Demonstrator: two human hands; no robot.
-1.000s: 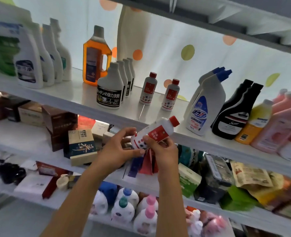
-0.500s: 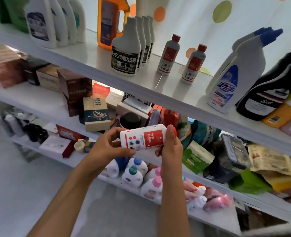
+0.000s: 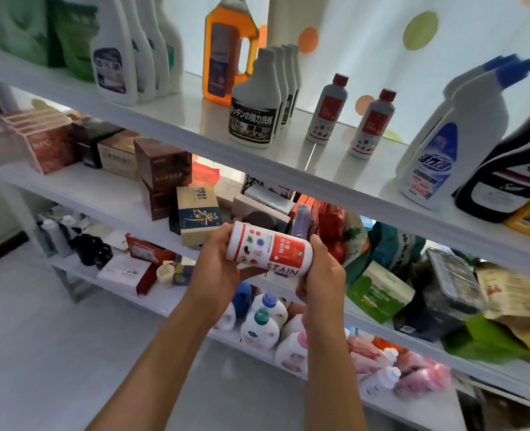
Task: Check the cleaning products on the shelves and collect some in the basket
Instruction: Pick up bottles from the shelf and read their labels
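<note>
A small white stain-remover bottle [image 3: 269,249] with a red label lies sideways in front of the middle shelf. My left hand [image 3: 215,265] grips its bottom end and my right hand [image 3: 322,275] wraps round its cap end, hiding the cap. Two matching red-capped bottles [image 3: 327,110] [image 3: 371,126] stand on the upper white shelf [image 3: 329,169]. No basket is in view.
The upper shelf also carries grey kitchen-cleaner bottles [image 3: 255,104], an orange jug [image 3: 226,48], white spray bottles [image 3: 117,48], blue-capped toilet cleaner [image 3: 453,135] and a black bottle [image 3: 512,175]. Boxes [image 3: 198,216] and bags fill the middle shelf. Detergent bottles [image 3: 263,321] stand on the lower shelf.
Both hands have brought the bottle down from upper-shelf height to the middle shelf and turned it from tilted to lying sideways. The view has dipped downward.
</note>
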